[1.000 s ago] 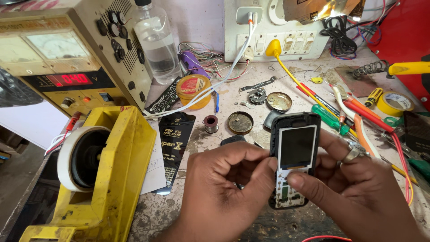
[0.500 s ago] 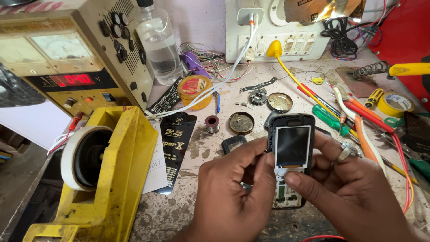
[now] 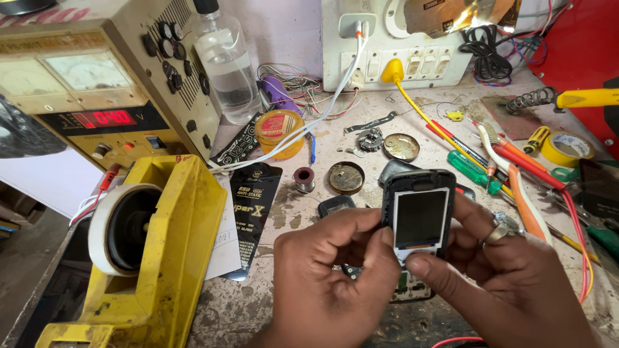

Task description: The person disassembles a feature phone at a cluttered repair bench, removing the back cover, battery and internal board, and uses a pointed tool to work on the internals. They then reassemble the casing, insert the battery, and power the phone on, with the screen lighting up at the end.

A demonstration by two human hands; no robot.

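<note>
A small black mobile phone (image 3: 420, 216) with its front cover off and its dark screen showing is held upright over the workbench. My left hand (image 3: 329, 277) grips its left edge, the thumb against the screen's side. My right hand (image 3: 509, 280), with a ring on one finger, holds the right edge and lower end, the thumb below the screen. The phone's bare keypad board (image 3: 412, 287) pokes out under my fingers. A small black part (image 3: 335, 205) lies just left of the phone.
A yellow tape dispenser (image 3: 161, 258) stands at the left, a bench power supply (image 3: 97, 96) behind it. A clear bottle (image 3: 225, 64), a yellow tin (image 3: 279, 132), a solder spool (image 3: 304, 178), round metal lids (image 3: 346, 177), screwdrivers (image 3: 474, 169) and wires lie around. A white socket board (image 3: 400, 38) is at the back.
Both hands have kept hold of the phone; it has tilted and shifted slightly left and up, and the fingers have reset along its edges.
</note>
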